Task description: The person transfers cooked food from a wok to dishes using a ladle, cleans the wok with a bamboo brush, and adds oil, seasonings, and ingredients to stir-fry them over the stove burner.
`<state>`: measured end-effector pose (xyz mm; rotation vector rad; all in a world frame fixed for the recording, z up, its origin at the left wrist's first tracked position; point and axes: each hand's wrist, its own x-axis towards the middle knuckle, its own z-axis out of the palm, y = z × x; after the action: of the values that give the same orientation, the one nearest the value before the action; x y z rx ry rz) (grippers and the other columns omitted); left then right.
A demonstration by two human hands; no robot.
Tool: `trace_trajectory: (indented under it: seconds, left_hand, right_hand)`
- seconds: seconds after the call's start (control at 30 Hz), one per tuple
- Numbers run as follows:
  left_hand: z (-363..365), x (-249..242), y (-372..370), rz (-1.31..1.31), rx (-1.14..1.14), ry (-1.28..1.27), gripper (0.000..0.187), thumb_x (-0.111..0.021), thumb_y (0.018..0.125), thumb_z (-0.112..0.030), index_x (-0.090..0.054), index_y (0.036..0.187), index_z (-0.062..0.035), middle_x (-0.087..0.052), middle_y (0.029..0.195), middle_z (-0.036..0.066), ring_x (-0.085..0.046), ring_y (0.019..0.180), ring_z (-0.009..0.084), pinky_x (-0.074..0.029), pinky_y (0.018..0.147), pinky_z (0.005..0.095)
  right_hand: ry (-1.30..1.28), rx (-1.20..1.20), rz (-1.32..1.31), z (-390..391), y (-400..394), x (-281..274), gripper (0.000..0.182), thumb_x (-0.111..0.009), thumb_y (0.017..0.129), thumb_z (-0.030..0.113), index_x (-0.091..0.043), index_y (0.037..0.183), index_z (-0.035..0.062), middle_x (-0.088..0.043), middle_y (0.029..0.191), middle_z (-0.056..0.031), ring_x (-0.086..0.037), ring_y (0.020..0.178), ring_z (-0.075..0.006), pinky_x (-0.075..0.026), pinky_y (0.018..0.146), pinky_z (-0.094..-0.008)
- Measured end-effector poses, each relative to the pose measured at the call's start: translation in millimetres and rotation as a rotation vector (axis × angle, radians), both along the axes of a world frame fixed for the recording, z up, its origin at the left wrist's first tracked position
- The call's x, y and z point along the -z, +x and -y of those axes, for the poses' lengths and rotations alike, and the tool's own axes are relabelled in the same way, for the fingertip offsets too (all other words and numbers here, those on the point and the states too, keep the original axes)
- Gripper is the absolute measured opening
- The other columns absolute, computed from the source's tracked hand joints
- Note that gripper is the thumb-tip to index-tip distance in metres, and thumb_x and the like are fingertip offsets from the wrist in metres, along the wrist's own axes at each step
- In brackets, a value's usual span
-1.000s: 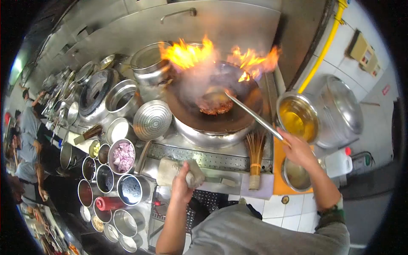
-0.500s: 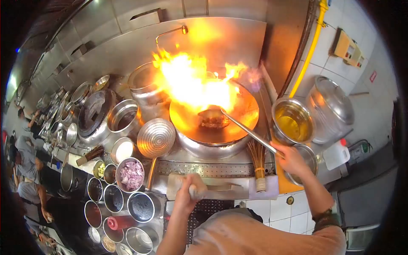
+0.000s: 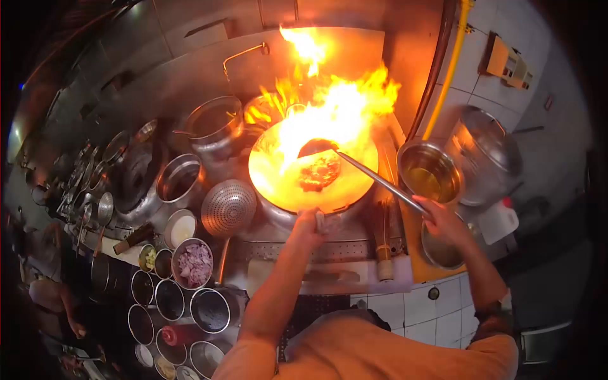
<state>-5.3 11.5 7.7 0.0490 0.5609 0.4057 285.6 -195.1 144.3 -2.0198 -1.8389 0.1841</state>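
Tall flames rise from the large wok point(image 3: 269, 174) on the stove, with food point(image 3: 318, 174) glowing in its middle. My right hand point(image 3: 440, 220) is wrapped round the long metal handle of a ladle point(image 3: 380, 179), whose bowl is in the wok above the food. At the wok's near rim, my left hand point(image 3: 308, 227) is closed on a pale cloth point(image 3: 320, 221); glare hides how firmly it grips the rim.
A perforated strainer point(image 3: 228, 208) lies left of the wok, near a bowl of chopped onion point(image 3: 194, 263) and several seasoning pots. On the right are an oil pot point(image 3: 430, 177), a bamboo brush point(image 3: 384, 244) and a white jug point(image 3: 498, 221). Co-workers stand far left.
My left hand has moved forward and right with the cloth, from the counter edge to the wok's rim. The flames have grown and spread right. The ladle stays in my right hand.
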Motion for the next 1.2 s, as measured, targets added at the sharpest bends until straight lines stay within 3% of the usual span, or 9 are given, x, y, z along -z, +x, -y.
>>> trace_trajectory:
  seconds: [0.13, 0.2, 0.43, 0.53, 0.8, 1.0, 1.03, 1.07, 1.2]
  left_hand:
    - [53.1, -73.4, -17.9, -0.02, -0.067, 0.307, 0.03, -0.042, 0.095, -0.027, -0.052, 0.108, -0.0017, -0.062, 0.097, 0.017, -0.063, 0.084, 0.0307, -0.055, 0.074, 0.0452]
    - [29.7, -58.7, -6.1, -0.019, -0.066, -0.032, 0.035, -0.04, 0.095, -0.032, -0.052, 0.11, -0.0029, -0.062, 0.095, 0.016, -0.063, 0.082, 0.0311, -0.054, 0.075, 0.0452]
    - [89.7, -40.3, -25.4, -0.184, -0.099, 0.365, 0.032, -0.041, 0.096, -0.032, -0.045, 0.12, -0.011, -0.061, 0.104, 0.011, -0.061, 0.096, 0.0275, -0.053, 0.075, 0.0416]
    - [72.9, -34.7, -26.8, -0.127, -0.066, 0.238, 0.028, -0.043, 0.096, -0.029, -0.045, 0.117, -0.0101, -0.061, 0.103, 0.013, -0.064, 0.084, 0.0281, -0.053, 0.064, 0.0417]
    - [21.1, -48.0, 5.0, -0.294, -0.094, 0.27, 0.036, -0.034, 0.098, -0.035, -0.051, 0.111, -0.0051, -0.062, 0.101, 0.018, -0.062, 0.089, 0.0306, -0.052, 0.075, 0.0451]
    - [107.7, -56.2, -26.8, -0.162, -0.297, 0.295, 0.032, -0.041, 0.095, -0.031, -0.048, 0.117, -0.0092, -0.061, 0.098, 0.017, -0.063, 0.082, 0.0284, -0.052, 0.06, 0.0439]
    - [77.7, -8.5, -28.3, 0.598, -0.126, 0.466, 0.026, -0.039, 0.095, -0.027, -0.053, 0.106, -0.0077, -0.062, 0.091, 0.017, -0.062, 0.077, 0.0281, -0.052, 0.059, 0.0418]
    - [79.6, -57.7, -25.1, -0.132, -0.189, 0.222, 0.018, -0.04, 0.096, -0.028, -0.046, 0.091, -0.0116, -0.062, 0.087, 0.015, -0.062, 0.069, 0.0267, -0.05, 0.058, 0.0429]
    - [15.0, -54.5, -3.0, -0.189, -0.031, 0.294, 0.029, -0.037, 0.094, -0.027, -0.057, 0.091, -0.0066, -0.063, 0.086, 0.018, -0.062, 0.079, 0.0312, -0.052, 0.068, 0.0433]
  right_hand:
    - [-0.547, 0.053, -0.242, 6.4, 22.6, -76.2, 0.06, -0.061, 0.077, -0.003, -0.049, 0.134, 0.0111, -0.063, 0.109, -0.0053, -0.058, 0.093, -0.0115, -0.047, 0.082, -0.0283]
    - [-0.496, -0.13, -0.362, -8.8, 49.8, -40.7, 0.06, -0.06, 0.077, -0.004, -0.048, 0.134, 0.0095, -0.064, 0.11, -0.0075, -0.059, 0.094, -0.0119, -0.046, 0.086, -0.0272]
    - [0.103, -0.076, 0.353, -12.8, 23.1, 1.2, 0.057, -0.059, 0.077, 0.002, -0.053, 0.131, 0.02, -0.061, 0.079, -0.0127, -0.057, 0.067, -0.0148, -0.046, 0.064, -0.0324]
    - [-0.152, -0.032, -0.237, 3.7, 44.7, -11.5, 0.059, -0.059, 0.077, 0.002, -0.053, 0.132, 0.0214, -0.051, 0.063, -0.0071, -0.047, 0.058, -0.0101, -0.043, 0.062, -0.0291]
    - [-0.267, -0.025, -0.155, -28.5, 29.1, -24.1, 0.059, -0.062, 0.073, 0.005, -0.056, 0.129, 0.0234, -0.057, 0.07, -0.0069, -0.059, 0.071, -0.0171, -0.047, 0.069, -0.0321]
    - [0.0, -0.054, 0.127, 4.6, 41.0, 1.1, 0.058, -0.058, 0.072, 0.003, -0.058, 0.127, 0.0214, -0.063, 0.081, -0.01, -0.062, 0.078, -0.019, -0.048, 0.074, -0.0313]
    - [-0.039, -0.068, 0.117, 13.8, 38.0, -8.1, 0.058, -0.058, 0.072, 0.003, -0.058, 0.127, 0.0214, -0.063, 0.081, -0.01, -0.062, 0.078, -0.019, -0.048, 0.074, -0.0313]
    - [-0.173, -0.067, -0.101, 18.4, 38.2, -25.5, 0.058, -0.057, 0.072, 0.002, -0.057, 0.127, 0.0197, -0.065, 0.084, -0.01, -0.063, 0.079, -0.0186, -0.049, 0.074, -0.0318]
    - [-0.196, -0.227, -0.262, -3.0, 43.1, -38.5, 0.057, -0.056, 0.073, 0.002, -0.055, 0.129, 0.0147, -0.068, 0.096, -0.0105, -0.064, 0.082, -0.0178, -0.049, 0.073, -0.0332]
